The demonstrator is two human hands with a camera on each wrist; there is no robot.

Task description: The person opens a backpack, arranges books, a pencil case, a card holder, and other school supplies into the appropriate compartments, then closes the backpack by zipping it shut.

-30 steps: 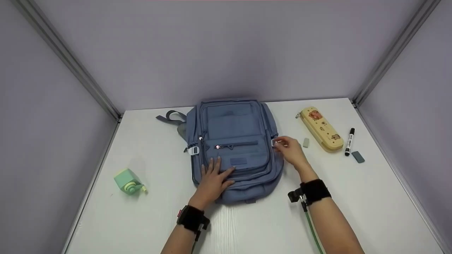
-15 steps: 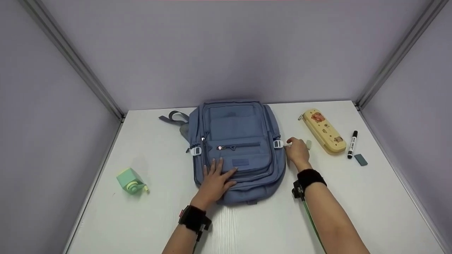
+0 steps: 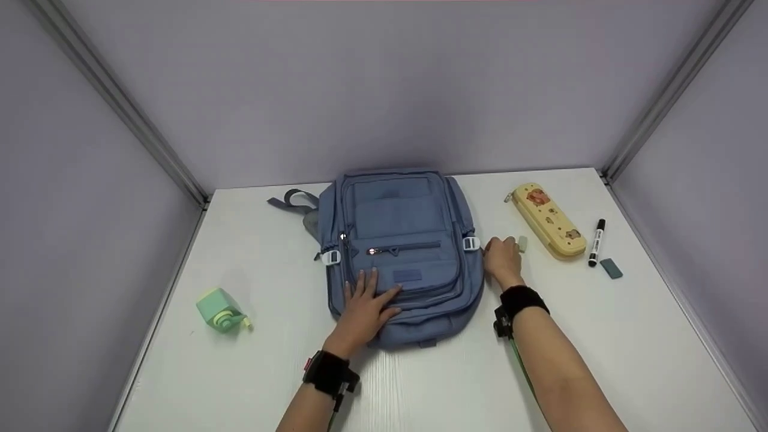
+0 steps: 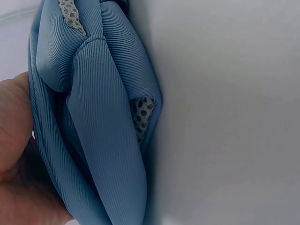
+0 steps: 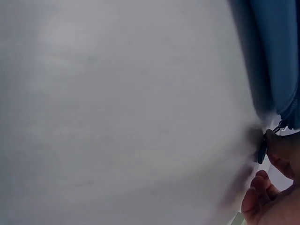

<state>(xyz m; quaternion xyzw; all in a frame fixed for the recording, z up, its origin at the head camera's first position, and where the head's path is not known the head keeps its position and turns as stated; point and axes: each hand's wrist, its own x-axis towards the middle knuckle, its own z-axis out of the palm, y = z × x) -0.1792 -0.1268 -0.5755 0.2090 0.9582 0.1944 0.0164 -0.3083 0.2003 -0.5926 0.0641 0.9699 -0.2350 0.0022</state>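
Note:
A blue backpack [image 3: 399,240] lies flat on the white table [image 3: 456,384], front pocket up. My left hand [image 3: 367,297] rests flat on the lower front pocket with fingers spread; the left wrist view shows the palm [image 4: 14,140] against the backpack's fabric [image 4: 103,117]. My right hand [image 3: 501,258] sits low at the backpack's right side, just below a white buckle [image 3: 471,243]. In the right wrist view its fingers [image 5: 283,154] pinch a small dark zipper pull [image 5: 261,150] at the backpack's edge [image 5: 276,51].
Right of the backpack lie a pale green eraser [image 3: 522,243], a yellow pencil case [image 3: 547,220], a black marker [image 3: 596,242] and a grey-blue eraser [image 3: 611,268]. A green box-shaped gadget [image 3: 219,309] sits at the left. Grey walls enclose three sides.
My right hand has dropped from the white buckle to the table beside the backpack's right edge. The left hand has stayed put on the pocket.

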